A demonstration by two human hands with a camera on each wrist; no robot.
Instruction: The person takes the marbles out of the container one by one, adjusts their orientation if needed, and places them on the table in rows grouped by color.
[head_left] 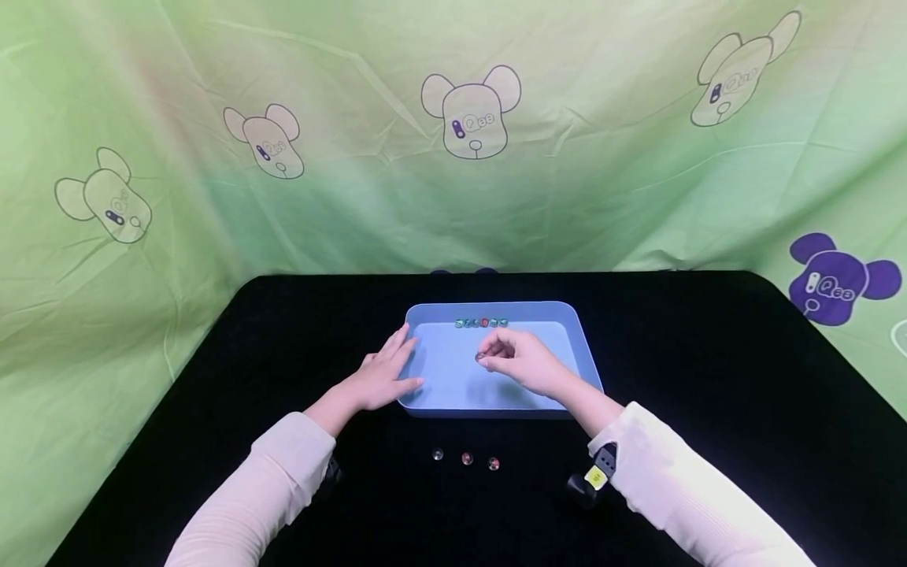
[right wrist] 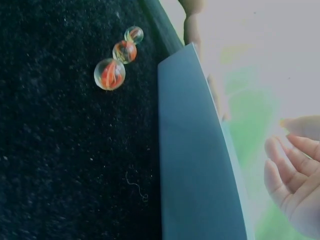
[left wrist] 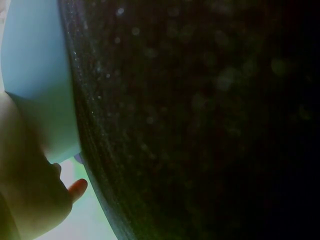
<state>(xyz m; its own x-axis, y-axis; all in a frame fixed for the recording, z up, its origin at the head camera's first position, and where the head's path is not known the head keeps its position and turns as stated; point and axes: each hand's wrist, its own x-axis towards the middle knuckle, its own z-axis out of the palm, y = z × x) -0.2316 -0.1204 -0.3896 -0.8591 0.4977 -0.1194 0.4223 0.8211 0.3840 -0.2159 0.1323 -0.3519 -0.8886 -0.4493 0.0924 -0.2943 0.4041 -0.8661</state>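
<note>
A blue tray [head_left: 453, 394] lies on the black tabletop. Along its far wall runs a row of several glass marbles, most of them green [head_left: 494, 323] and one red [head_left: 485, 323]. Between thumb and fingertips, my right hand [head_left: 527, 364] pinches a small marble [head_left: 479, 357] above the middle of the tray. With fingers spread, my left hand [head_left: 383, 376] rests on the tray's left rim. On the cloth in front of the tray sit three clear marbles with coloured swirls, the left one [head_left: 438, 454], the middle one [head_left: 467, 458] and the right one [head_left: 494, 465].
The black cloth [head_left: 680, 378] covers the whole table. Behind and at the sides hangs a green curtain [head_left: 368, 213] printed with cartoon bear heads. A thin pale thread [right wrist: 136, 186] lies on the cloth near the tray's front wall.
</note>
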